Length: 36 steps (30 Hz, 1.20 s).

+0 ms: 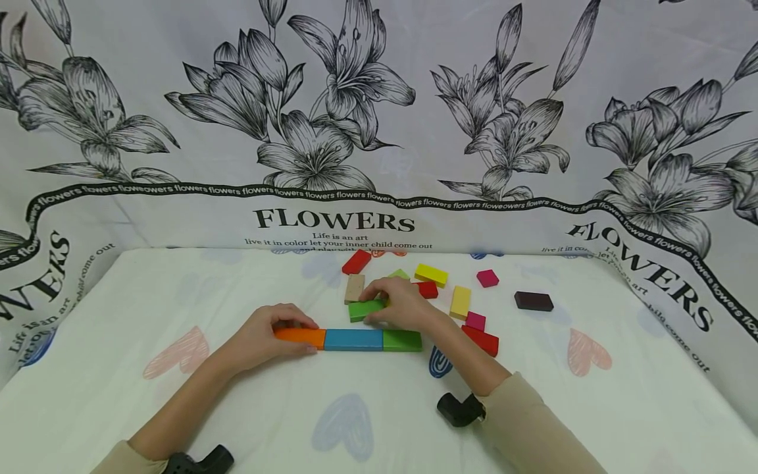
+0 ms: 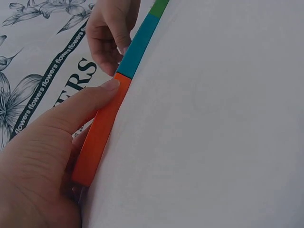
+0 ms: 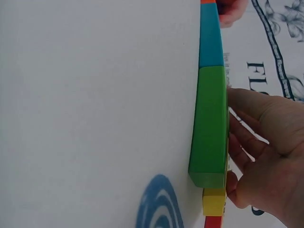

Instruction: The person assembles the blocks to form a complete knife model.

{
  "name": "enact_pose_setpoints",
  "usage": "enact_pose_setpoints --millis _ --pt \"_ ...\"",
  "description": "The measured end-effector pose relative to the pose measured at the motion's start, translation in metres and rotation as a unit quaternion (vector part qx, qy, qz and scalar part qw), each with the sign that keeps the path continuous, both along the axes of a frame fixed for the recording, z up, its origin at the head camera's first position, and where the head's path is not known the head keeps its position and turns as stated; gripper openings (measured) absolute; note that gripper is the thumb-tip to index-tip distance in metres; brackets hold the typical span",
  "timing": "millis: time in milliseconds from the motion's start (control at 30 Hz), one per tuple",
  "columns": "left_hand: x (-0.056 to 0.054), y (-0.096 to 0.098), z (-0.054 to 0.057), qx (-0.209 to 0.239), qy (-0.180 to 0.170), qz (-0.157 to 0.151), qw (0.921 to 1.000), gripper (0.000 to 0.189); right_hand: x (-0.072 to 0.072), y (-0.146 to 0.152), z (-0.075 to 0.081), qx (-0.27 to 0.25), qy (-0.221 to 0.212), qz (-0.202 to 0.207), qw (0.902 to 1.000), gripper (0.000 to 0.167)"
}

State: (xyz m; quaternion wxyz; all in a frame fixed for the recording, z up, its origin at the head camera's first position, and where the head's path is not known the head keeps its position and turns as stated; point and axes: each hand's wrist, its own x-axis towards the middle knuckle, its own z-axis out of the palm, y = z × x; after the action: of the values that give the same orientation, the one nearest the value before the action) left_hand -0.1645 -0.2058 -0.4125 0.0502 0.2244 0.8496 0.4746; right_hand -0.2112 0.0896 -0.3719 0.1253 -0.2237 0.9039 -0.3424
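Note:
A straight row is made of an orange block (image 1: 300, 338), a blue block (image 1: 354, 340) and a green block (image 1: 403, 340), end to end. At the row's left end my left hand (image 1: 264, 336) grips the orange block, thumb on the near side and fingers behind it. Just behind the row, my right hand (image 1: 399, 304) pinches a second, lighter green block (image 1: 365, 309) by its right end, thumb on the near edge and fingers on the far side. In the right wrist view the row's green block hides the tips of the right hand's fingers (image 3: 247, 137).
Behind the right hand lie a beige block (image 1: 354, 288), a red block (image 1: 356, 262) and a yellow block (image 1: 431, 275). To its right are another yellow block (image 1: 460, 302), a red block (image 1: 481, 340), small pink blocks (image 1: 488, 278) and a dark brown block (image 1: 534, 301).

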Motion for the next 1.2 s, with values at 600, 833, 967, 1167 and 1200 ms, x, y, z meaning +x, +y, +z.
enact_pose_setpoints --millis 600,833,967,1167,1200 --pt "0.001 -0.001 0.0 0.0 0.004 0.002 1.0 0.026 0.009 0.01 0.024 0.01 0.0 -0.02 0.9998 0.032" --pt "0.001 -0.001 0.0 0.003 0.003 0.0 1.0 0.025 0.013 0.025 0.026 -0.001 0.012 -0.014 0.9998 0.034" --pt "0.001 -0.001 0.0 0.002 0.003 0.001 1.0 0.025 0.019 0.035 0.028 -0.009 0.015 -0.014 0.9997 0.037" --pt "0.001 -0.001 -0.001 0.002 0.001 0.001 1.0 0.025 0.027 0.05 0.028 -0.028 0.016 -0.019 0.9993 0.035" --pt "0.001 -0.001 -0.001 0.002 0.001 0.001 1.0 0.025 0.028 0.052 0.027 -0.031 0.016 -0.021 0.9992 0.035"
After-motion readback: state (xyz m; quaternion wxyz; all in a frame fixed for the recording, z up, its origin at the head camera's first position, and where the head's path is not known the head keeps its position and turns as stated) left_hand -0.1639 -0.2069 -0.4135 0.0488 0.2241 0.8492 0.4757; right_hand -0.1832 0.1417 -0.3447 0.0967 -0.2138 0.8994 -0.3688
